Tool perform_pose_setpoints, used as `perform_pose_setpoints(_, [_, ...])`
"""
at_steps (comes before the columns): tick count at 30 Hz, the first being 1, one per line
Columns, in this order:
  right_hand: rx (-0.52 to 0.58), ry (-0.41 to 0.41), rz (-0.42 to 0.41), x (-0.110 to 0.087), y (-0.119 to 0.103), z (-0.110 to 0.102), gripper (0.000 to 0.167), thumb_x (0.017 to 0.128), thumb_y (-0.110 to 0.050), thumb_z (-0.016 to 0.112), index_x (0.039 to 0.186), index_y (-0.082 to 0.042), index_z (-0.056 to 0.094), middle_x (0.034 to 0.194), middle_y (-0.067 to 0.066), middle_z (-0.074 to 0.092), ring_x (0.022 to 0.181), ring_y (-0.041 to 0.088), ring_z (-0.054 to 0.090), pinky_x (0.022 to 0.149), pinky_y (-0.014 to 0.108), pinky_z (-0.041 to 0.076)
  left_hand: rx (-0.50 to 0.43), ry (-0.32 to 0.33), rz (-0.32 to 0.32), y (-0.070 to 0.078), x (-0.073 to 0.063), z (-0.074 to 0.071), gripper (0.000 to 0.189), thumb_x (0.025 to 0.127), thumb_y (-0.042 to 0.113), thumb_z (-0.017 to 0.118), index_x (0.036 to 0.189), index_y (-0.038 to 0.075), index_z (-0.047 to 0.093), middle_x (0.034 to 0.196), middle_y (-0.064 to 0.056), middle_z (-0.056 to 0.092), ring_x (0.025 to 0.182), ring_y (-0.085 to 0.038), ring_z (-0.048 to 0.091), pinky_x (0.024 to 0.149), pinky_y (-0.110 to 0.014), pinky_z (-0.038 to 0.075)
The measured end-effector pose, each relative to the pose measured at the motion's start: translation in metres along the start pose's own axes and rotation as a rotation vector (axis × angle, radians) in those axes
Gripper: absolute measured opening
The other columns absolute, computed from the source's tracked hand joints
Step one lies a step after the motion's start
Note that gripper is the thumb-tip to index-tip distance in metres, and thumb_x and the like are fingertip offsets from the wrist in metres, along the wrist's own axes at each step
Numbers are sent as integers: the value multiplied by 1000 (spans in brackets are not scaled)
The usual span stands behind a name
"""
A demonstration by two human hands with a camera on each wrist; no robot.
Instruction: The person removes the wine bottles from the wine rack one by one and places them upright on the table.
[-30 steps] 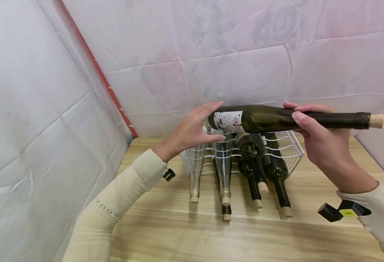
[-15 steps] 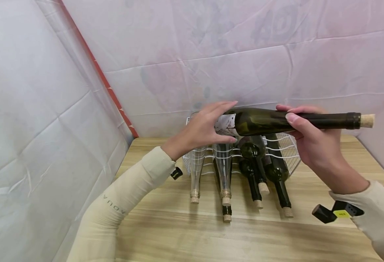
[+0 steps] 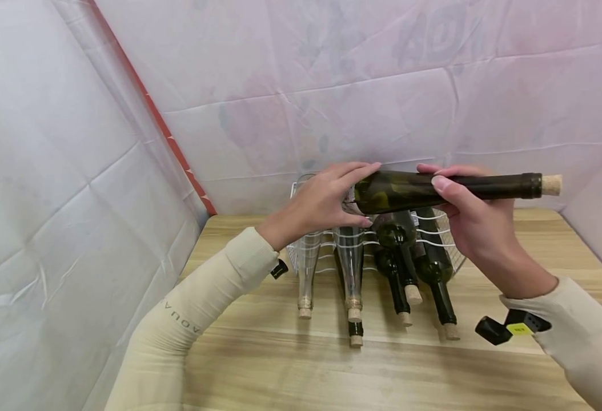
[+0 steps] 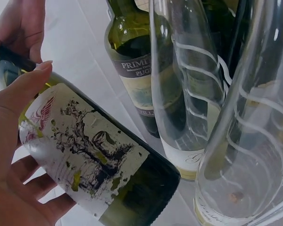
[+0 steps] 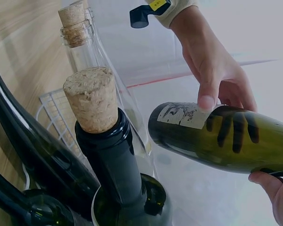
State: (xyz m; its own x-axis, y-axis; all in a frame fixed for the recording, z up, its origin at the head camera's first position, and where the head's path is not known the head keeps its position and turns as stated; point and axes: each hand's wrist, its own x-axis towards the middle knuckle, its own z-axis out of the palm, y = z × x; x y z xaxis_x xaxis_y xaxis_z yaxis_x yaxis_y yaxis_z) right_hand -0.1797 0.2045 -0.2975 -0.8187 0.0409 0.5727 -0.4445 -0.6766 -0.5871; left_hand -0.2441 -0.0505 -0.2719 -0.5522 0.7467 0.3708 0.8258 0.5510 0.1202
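Observation:
A dark green wine bottle [image 3: 396, 191] with a cork in its neck lies nearly level above the rack, neck to the right. My right hand [image 3: 478, 214] grips it where the shoulder narrows into the neck. The left hand [image 3: 326, 197] holds the body, thumb on one side and fingers round the other. Its torn white label [image 4: 89, 150], printed with a tree, shows in the left wrist view. In the right wrist view the left hand's fingers [image 5: 233, 96] go behind the glass. Below, a white wire rack [image 3: 457, 251] carries several corked bottles, necks toward me.
Two clear glass bottles [image 3: 349, 268] lie at the rack's left and middle. Dark green bottles [image 3: 437, 279] fill its right part, their corks jutting over the wooden table [image 3: 280, 371]. A pale sheet wall [image 3: 260, 125] stands close behind.
My left hand has slid right along the bottle, covering most of the label. The bottle and my right hand have moved a little left. The bottles in the rack stay put.

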Motion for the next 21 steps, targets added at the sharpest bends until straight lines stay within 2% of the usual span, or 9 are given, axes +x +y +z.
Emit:
perform_pose_setpoints(4, [-20,15,4,1,3,3,27,93,27,47,103,18,70,105,25,76,119,38,71,90,39,64,61,-2,9,-1,0,1,105,81,59,83,164,22,31,162,0,47,149,-20,46,123,-37,41])
perform_pose_setpoints(7, [11,-4,13,2,6,3,29,93,28,45,103,18,70,105,25,76,119,38,72,91,40,64,127,2,16,-1,1,3,107,80,61,82,165,20,30,161,-1,49,147,-21,50,120,-37,45])
perform_pose_setpoints(12, [30,-42,30,3,10,4,31,94,27,43,104,17,70,108,24,75,119,37,71,94,40,63,219,31,25,1,2,3,104,80,62,82,161,17,37,155,-2,56,137,-21,60,99,-38,59])
perform_pose_setpoints(18, [12,-47,44,5,11,7,29,95,25,46,105,16,71,112,24,73,120,36,71,96,39,62,241,42,16,1,1,-1,97,80,59,84,157,17,43,152,-2,59,131,-22,64,89,-38,62])
perform_pose_setpoints(21, [-7,-51,52,6,11,5,29,95,23,47,105,14,72,112,23,73,119,35,72,96,39,62,272,43,29,1,0,-2,95,81,61,82,156,16,44,151,-2,60,127,-23,66,80,-36,63])
